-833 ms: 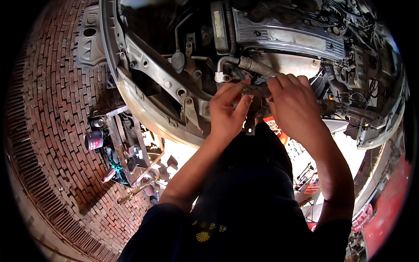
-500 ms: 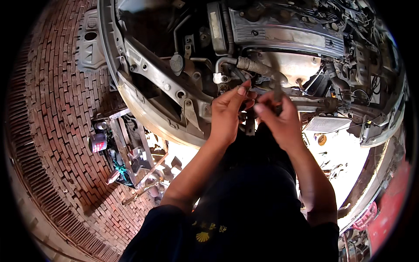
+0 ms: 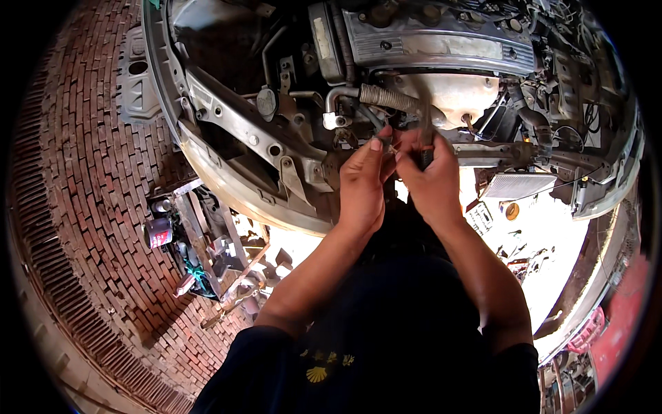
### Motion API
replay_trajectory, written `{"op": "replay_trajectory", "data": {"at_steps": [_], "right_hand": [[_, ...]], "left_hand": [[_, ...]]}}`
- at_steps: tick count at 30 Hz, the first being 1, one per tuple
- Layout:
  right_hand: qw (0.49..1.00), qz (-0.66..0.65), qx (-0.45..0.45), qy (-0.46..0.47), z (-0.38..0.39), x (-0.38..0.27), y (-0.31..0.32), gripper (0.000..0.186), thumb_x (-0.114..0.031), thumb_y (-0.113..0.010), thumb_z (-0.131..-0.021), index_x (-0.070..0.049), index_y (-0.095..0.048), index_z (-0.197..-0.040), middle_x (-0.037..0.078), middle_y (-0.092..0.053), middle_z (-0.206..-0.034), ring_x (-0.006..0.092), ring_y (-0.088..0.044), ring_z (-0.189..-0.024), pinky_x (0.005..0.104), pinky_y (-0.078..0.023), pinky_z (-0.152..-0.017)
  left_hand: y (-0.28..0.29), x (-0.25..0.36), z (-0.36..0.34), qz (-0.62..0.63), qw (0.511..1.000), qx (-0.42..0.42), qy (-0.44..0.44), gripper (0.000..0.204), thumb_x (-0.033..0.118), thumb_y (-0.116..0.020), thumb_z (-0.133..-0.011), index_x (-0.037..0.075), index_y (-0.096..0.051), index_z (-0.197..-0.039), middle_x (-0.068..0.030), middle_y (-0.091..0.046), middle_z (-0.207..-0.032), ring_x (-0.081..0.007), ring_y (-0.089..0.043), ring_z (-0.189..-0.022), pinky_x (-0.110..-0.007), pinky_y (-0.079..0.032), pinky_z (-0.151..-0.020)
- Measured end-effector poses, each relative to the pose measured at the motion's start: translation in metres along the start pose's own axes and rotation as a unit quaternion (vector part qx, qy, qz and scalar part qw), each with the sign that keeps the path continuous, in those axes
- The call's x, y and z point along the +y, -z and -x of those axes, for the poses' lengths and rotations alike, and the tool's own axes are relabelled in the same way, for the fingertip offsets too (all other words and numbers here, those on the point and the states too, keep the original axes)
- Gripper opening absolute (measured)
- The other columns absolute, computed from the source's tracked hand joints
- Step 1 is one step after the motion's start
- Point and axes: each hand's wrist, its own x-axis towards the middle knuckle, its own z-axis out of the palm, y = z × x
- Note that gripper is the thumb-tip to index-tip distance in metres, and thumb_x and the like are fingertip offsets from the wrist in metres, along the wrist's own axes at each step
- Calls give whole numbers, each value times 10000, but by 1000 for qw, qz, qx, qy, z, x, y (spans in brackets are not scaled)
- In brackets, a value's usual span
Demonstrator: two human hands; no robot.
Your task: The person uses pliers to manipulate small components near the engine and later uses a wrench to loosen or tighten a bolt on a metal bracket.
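Observation:
In front of the open engine bay, my left hand (image 3: 364, 183) is closed, thumb and fingers pinching the end of a thin dark cable or hose (image 3: 372, 117) that comes down from the engine. Close on its right, my right hand (image 3: 436, 181) is wrapped round a long dark tool (image 3: 425, 114), which stands up past the fingers and is blurred, so its kind does not show. The fingertips of both hands nearly meet at the cable end. Just above them run a ribbed hose (image 3: 389, 99) and a metal pipe fitting (image 3: 334, 120).
The engine cover (image 3: 441, 47) and a pale heat shield (image 3: 455, 96) lie beyond my hands. A metal front crossmember (image 3: 241, 131) and the bumper edge (image 3: 227, 190) curve along the left. On the brick floor (image 3: 89, 172) stands a cluttered parts rack (image 3: 214, 241). A finned radiator (image 3: 518, 185) is at right.
My right hand has come in closer to my left, with its tool now nearer the cable end. The engine bay has shifted slightly left and up in view.

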Motion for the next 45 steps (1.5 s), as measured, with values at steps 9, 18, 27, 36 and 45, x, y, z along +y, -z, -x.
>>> {"op": "replay_trajectory", "data": {"at_steps": [9, 18, 27, 36, 45], "right_hand": [[993, -34, -86, -76, -17, 8, 22, 189, -92, -720, -911, -13, -687, -1079, 58, -735, -940, 138, -699, -872, 328, -563, -828], [981, -91, -123, -116, -16, -6, 21, 207, -93, -754, -915, -1, -700, -1092, 43, -736, -920, 108, -684, -850, 306, -560, -815], [982, -47, -140, -117, -22, -7, 18, 175, -111, -738, -940, 8, -712, -1066, 58, -736, -912, 107, -675, -829, 304, -545, -770], [953, -144, -140, -228, -16, 15, 27, 140, -66, -674, -982, -8, -659, -1108, 67, -683, -946, 114, -625, -756, 280, -525, -598], [942, -193, -94, -257, -4, 13, 24, 169, -90, -720, -955, 7, -678, -1087, 60, -710, -928, 108, -653, -821, 269, -531, -706]], "left_hand": [[19, -5, -5, -154, 986, -9, -66, 376, 155, -659, -1082, -50, -610, -1393, -82, -750, -1134, -131, -720, -995, -279, -595, -878], [21, 7, -2, -288, 943, 14, -167, 185, -1, -702, -1016, -59, -646, -1182, -92, -743, -1047, -117, -709, -961, -257, -585, -852], [18, 27, -16, -296, 944, 6, -149, 138, 92, -675, -1062, -35, -667, -1114, -66, -751, -977, -115, -718, -895, -277, -589, -839], [17, -6, -30, -187, 977, -9, -100, 85, 61, -660, -1061, -14, -623, -1048, -30, -696, -864, -81, -648, -769, -238, -534, -715], [18, 5, -29, -117, 993, 2, 32, 120, 103, -720, -1035, 19, -643, -998, -14, -672, -839, -65, -602, -736, -236, -504, -695]]}}
